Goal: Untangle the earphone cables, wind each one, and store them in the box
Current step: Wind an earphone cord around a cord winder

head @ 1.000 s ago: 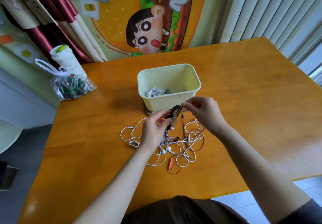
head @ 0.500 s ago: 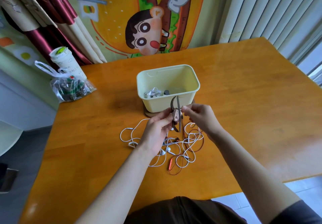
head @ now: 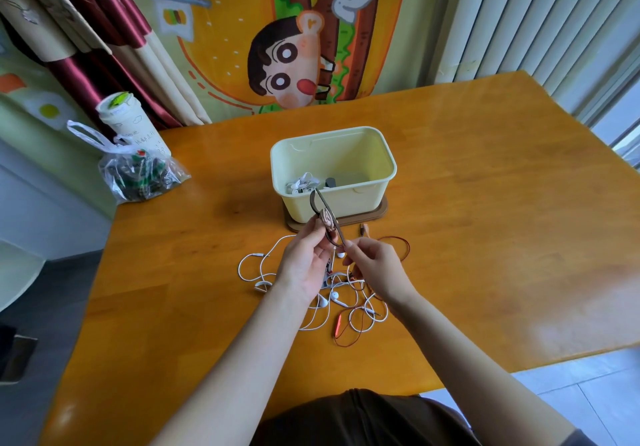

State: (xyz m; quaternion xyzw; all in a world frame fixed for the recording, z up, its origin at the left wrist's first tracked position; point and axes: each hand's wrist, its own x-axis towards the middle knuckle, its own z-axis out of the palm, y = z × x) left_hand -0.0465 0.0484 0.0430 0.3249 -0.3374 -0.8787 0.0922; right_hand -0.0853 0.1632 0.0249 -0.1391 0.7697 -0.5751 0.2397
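Tipped dark coil (head: 327, 219) to 11 o'clock; pinching wrapped middle with left hand (head: 304, 262), 5 o'clock loop with right hand (head: 375, 269).

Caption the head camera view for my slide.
Left hand and right hand hold a dark wound earphone cable near the pale yellow plastic box.

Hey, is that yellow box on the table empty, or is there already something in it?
Not empty. In the box, a white earphone bundle and a small dark item lie by its near wall.
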